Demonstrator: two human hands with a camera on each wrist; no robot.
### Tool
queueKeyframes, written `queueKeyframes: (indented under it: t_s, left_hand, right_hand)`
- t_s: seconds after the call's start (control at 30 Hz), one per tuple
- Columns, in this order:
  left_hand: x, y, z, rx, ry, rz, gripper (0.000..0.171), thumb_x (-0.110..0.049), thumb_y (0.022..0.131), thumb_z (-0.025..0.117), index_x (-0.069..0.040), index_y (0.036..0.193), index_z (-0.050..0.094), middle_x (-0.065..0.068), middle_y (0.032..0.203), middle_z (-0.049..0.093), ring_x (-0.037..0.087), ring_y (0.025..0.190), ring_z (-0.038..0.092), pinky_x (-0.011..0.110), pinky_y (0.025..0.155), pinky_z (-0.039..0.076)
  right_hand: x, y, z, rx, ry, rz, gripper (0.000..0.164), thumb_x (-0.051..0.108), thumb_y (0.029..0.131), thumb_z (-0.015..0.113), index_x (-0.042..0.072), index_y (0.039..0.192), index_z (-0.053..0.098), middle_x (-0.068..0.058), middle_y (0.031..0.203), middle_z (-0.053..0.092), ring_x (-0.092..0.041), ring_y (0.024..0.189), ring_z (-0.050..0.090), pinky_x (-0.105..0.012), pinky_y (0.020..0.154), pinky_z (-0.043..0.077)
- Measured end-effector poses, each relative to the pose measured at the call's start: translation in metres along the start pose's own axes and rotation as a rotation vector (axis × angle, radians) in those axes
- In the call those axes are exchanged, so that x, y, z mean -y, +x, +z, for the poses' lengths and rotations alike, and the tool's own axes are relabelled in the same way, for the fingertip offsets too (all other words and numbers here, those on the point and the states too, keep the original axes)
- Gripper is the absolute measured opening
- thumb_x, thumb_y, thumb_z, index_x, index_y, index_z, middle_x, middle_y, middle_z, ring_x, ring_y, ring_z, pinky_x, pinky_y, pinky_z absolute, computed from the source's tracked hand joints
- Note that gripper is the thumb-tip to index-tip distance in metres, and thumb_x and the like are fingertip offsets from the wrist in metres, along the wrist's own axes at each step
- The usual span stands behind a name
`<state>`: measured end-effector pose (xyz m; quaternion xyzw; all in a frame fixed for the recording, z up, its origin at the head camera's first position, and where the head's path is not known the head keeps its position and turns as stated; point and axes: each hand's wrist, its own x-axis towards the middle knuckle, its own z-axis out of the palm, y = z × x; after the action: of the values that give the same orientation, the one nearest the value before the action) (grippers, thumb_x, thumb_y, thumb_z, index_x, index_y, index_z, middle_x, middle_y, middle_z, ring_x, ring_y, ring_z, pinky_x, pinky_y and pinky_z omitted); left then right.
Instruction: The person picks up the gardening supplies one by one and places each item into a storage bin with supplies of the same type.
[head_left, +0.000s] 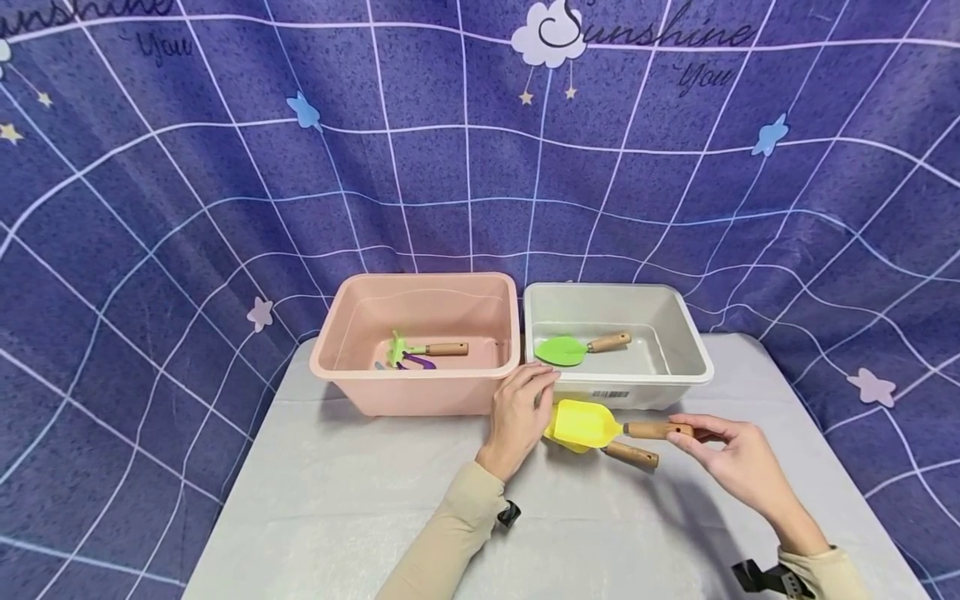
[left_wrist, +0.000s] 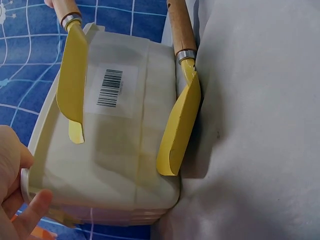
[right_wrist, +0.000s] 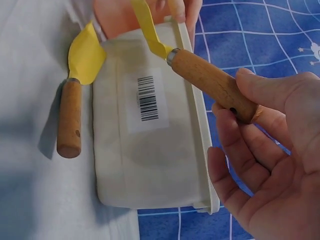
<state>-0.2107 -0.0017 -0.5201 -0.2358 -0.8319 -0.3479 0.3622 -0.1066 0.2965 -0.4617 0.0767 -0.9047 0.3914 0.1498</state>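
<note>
My right hand (head_left: pixel 738 462) pinches the end of the wooden handle of a yellow hand trowel (head_left: pixel 585 425), held in the air in front of the white bin (head_left: pixel 693 373). A second yellow trowel (right_wrist: pixel 86 55) lies on the table below it, against the bin's front. My left hand (head_left: pixel 517 417) grips the bin's rim at its near left corner, fingers on both sides of the edge in the left wrist view. Inside the white bin rests a green trowel (head_left: pixel 562 351) with a wooden handle.
A pink bin (head_left: pixel 420 396) stands left of the white one, close beside it. It holds a green hand rake (head_left: pixel 397 348) with a wooden handle and a purple tool (head_left: pixel 417 362). Behind both bins hangs a blue patterned cloth (head_left: pixel 450 167). A grey cloth covers the table (head_left: pixel 337 500).
</note>
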Motion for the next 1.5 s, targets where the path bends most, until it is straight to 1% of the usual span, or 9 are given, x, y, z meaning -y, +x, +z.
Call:
queueKeyframes:
  t_s: [0.27,0.53,0.6,0.8,0.9,1.1,1.43,1.5]
  left_hand:
    - [-0.001,-0.001,-0.001,0.012,0.002,-0.010,0.018,-0.010,0.095,0.075,-0.014,0.110,0.085,0.000,0.113,0.081,0.020,0.118,0.074,0.031,0.108,0.055]
    - [0.000,0.000,-0.001,0.007,0.007,0.000,0.018,-0.010,0.095,0.075,-0.015,0.110,0.085,0.000,0.113,0.081,0.021,0.117,0.074,0.030,0.109,0.055]
    - [0.000,0.000,-0.001,0.007,0.001,0.001,0.018,-0.010,0.095,0.075,-0.015,0.110,0.085,0.000,0.113,0.081,0.022,0.117,0.074,0.031,0.109,0.055]
    - [-0.001,0.000,-0.001,0.002,-0.012,0.003,0.017,-0.010,0.095,0.075,-0.014,0.109,0.085,0.001,0.112,0.081,0.025,0.116,0.075,0.032,0.107,0.056]
    - [-0.001,0.000,0.000,-0.001,-0.010,0.001,0.017,-0.010,0.095,0.076,-0.014,0.109,0.085,0.000,0.112,0.081,0.023,0.116,0.075,0.032,0.106,0.056]
    - [-0.001,0.000,0.000,-0.007,-0.011,0.001,0.017,-0.009,0.094,0.076,-0.013,0.109,0.085,0.000,0.111,0.081,0.023,0.116,0.075,0.031,0.106,0.056]
    - [-0.001,0.001,-0.002,0.004,-0.008,-0.001,0.018,-0.009,0.095,0.076,-0.014,0.110,0.085,0.000,0.112,0.081,0.024,0.116,0.075,0.033,0.107,0.056]
    - [-0.001,0.000,-0.002,0.006,-0.007,-0.001,0.018,-0.009,0.095,0.076,-0.014,0.110,0.085,0.000,0.112,0.081,0.024,0.117,0.075,0.033,0.108,0.056]
  right_hand:
    - [0.002,0.002,-0.008,-0.026,-0.013,-0.038,0.022,0.012,0.087,0.087,0.012,0.108,0.084,0.013,0.081,0.077,0.006,0.075,0.066,-0.017,0.059,0.048]
    - [0.002,0.004,-0.014,-0.049,-0.007,-0.063,0.025,0.009,0.084,0.089,0.012,0.108,0.084,0.018,0.085,0.077,0.008,0.078,0.065,-0.017,0.057,0.046]
    - [0.002,0.004,-0.016,-0.053,-0.007,-0.070,0.025,0.008,0.084,0.088,0.013,0.108,0.084,0.019,0.086,0.076,0.008,0.078,0.066,-0.016,0.059,0.047]
    - [0.004,0.004,-0.022,-0.069,-0.009,-0.052,0.024,0.007,0.084,0.088,0.011,0.108,0.084,0.026,0.086,0.074,0.011,0.079,0.064,-0.016,0.058,0.047]
    - [0.005,0.005,-0.026,-0.072,-0.009,-0.037,0.023,0.008,0.085,0.088,0.011,0.108,0.084,0.028,0.086,0.073,0.011,0.079,0.064,-0.017,0.057,0.047]
    - [0.007,0.007,-0.029,-0.075,-0.010,-0.032,0.022,0.009,0.086,0.087,0.011,0.108,0.084,0.029,0.085,0.073,0.011,0.080,0.063,-0.017,0.058,0.046]
    - [0.009,0.011,-0.031,-0.075,-0.001,-0.062,0.023,0.006,0.084,0.088,0.010,0.107,0.084,0.030,0.084,0.073,0.009,0.077,0.063,-0.018,0.057,0.046]
    - [0.009,0.012,-0.031,-0.074,-0.001,-0.064,0.024,0.006,0.085,0.088,0.010,0.107,0.084,0.030,0.085,0.073,0.009,0.077,0.063,-0.017,0.058,0.047]
